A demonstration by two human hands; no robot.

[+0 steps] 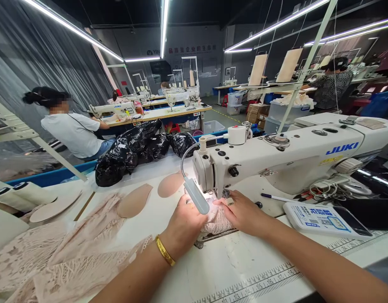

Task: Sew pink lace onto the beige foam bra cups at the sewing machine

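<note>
Under the needle area of the white sewing machine [276, 155] lies a piece of pale pink lace fabric [217, 224]. My left hand [188, 219], with a gold bangle at the wrist, grips the lace's left side; the lamp head partly covers its fingers. On the right, my right hand [244, 212] pinches the fabric close to the presser foot, thumb and fingers together. A small lamp [196, 195] on a bendy neck lights the spot. The needle itself is hidden behind lamp and hands.
Beige cup pads [135, 201] and more lace [32, 252] lie on the left of the table. Black plastic bags [127, 151] sit behind. A phone-sized white case [326, 219] and a pen [277, 198] lie right. A person in a white shirt [72, 132] sits at far left.
</note>
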